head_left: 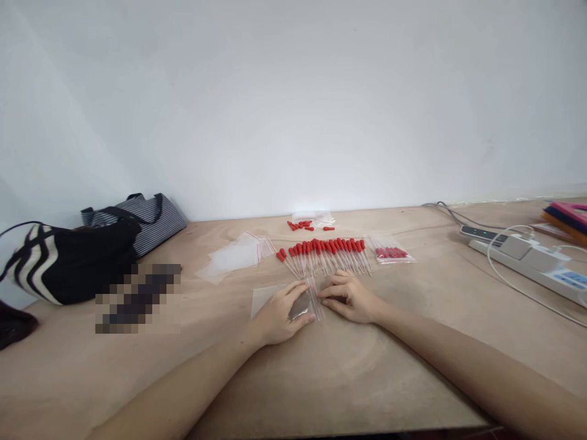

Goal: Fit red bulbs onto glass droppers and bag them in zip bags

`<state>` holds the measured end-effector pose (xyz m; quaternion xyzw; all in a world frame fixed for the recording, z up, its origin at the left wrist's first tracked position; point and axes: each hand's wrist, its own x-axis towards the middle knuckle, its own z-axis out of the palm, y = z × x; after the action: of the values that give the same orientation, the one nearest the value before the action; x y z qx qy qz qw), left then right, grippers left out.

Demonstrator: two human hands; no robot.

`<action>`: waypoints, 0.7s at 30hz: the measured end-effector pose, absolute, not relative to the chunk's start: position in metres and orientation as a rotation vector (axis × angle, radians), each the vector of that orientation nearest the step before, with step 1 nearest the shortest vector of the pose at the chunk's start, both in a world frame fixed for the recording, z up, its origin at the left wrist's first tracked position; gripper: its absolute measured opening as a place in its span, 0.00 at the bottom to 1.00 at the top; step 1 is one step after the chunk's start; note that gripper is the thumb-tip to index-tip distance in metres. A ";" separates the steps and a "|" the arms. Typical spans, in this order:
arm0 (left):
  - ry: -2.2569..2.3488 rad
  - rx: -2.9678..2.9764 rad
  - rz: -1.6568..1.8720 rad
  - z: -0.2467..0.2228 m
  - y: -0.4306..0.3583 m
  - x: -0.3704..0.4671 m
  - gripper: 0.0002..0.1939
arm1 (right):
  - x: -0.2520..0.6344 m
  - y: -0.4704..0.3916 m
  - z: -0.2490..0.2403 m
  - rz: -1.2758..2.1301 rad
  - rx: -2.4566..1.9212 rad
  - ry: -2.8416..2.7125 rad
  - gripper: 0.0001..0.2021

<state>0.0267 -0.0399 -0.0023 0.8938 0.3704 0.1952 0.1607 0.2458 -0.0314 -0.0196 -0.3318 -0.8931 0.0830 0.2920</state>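
A clear zip-lock bag [266,296] lies flat on the table in front of me, its opening edge towards the right. My left hand [283,313] rests on the bag, thumb and fingers spread apart along that edge. At the same edge, my right hand [347,297] has its fingers bent and the thumb against the forefinger, pinching the bag's rim. Just beyond both hands is a row of droppers [328,247] with red rubber bulbs and clear tubes. To their right sits a filled bag of droppers [391,251].
Flat empty zip-lock bags [236,253] overlap left of the row. Loose red bulbs [300,225] and clear tubes [324,222] lie near the wall. A black bag [87,263] and striped bag [156,223] stand left. A power strip [541,269] with cables lies right.
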 end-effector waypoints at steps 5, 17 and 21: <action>1.056 2.561 0.521 -0.002 -0.040 0.026 0.27 | 0.245 -0.031 -0.021 0.199 -0.821 -2.405 0.09; 1.003 2.590 0.521 -0.003 -0.040 0.027 0.18 | 0.241 -0.035 -0.015 0.127 -0.723 -2.565 0.15; 1.096 2.540 0.591 -0.001 -0.043 0.027 0.22 | 0.241 -0.037 -0.010 0.209 -0.667 -2.598 0.15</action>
<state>0.0270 -0.0425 -0.0005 0.8869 0.3828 0.2065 0.1558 0.2412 -0.0366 -0.0100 -0.2417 -0.9411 0.0758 0.2238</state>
